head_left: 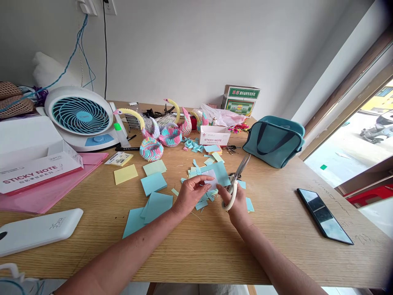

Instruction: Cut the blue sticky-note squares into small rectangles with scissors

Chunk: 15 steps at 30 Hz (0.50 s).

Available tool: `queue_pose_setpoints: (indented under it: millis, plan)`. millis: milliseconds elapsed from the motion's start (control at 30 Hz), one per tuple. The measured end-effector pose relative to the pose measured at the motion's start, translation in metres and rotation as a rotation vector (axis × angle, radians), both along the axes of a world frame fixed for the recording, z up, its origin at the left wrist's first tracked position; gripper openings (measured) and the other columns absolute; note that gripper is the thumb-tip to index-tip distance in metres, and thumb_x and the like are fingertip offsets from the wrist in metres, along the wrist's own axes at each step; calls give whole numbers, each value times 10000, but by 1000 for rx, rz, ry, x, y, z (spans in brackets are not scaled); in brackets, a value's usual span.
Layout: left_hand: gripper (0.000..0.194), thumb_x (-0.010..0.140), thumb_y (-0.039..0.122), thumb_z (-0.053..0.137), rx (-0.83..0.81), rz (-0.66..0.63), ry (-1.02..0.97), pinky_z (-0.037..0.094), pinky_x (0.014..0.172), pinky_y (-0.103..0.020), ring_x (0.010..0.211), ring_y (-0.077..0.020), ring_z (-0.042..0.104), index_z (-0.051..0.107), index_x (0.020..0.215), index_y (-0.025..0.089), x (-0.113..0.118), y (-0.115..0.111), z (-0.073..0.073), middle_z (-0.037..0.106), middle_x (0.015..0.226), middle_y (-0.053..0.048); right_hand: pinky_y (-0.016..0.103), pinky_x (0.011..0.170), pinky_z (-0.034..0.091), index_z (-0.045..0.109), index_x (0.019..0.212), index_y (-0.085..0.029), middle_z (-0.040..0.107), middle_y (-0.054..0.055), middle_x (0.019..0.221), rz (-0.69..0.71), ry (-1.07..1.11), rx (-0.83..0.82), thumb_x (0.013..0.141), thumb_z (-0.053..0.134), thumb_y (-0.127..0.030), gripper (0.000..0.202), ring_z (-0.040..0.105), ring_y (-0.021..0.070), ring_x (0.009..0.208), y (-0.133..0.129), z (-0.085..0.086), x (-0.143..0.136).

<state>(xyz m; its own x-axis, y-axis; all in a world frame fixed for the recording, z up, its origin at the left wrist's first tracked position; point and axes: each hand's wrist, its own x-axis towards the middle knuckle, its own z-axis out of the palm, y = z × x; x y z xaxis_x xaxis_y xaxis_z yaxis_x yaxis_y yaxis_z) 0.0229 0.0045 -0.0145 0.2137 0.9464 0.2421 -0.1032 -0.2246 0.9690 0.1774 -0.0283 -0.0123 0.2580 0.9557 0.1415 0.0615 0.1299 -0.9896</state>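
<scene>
Between thumb and fingers, my left hand (193, 192) pinches a small white paper (210, 179) in front of a blue sheet (221, 172). My right hand (236, 207) is closed around the white handle of the scissors (233, 192), whose blades point up and away. Its thumb is at the lower edge of the papers. Cut blue pieces (202, 203) lie under and around both hands. Left of my left hand are stacked blue sheets (158, 207), another blue stack (153, 183), a pale green sheet (154, 167) and a yellow one (125, 174).
Folded-paper swans (151, 148) and a sticky note box (215, 135) stand behind the hands. A teal bag (273, 141) and a phone (324, 216) are at the right. Leftward are a fan (82, 116), a larger box (39, 172) and a white power bank (39, 230).
</scene>
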Motion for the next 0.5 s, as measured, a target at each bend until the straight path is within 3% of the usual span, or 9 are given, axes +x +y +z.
queue_pose_setpoints:
  millis: [200, 500]
  plan:
    - [286, 818, 285, 726, 27, -5, 29, 480, 690, -235, 714, -127, 557, 778, 1075, 170, -2, -1, -1, 686, 824, -31, 264, 579, 391, 462, 763, -221, 508, -52, 631, -4, 26, -7, 728, 757, -472, 390, 437, 122, 591, -1, 2, -1]
    - [356, 840, 290, 719, 32, -13, 20, 512, 760, -258, 806, -149, 603, 752, 1180, 189, -2, 0, -4, 716, 957, -59, 267, 563, 390, 464, 743, -219, 499, -53, 614, -19, 15, 0, 723, 762, -464, 386, 436, 121, 575, -2, 5, -2]
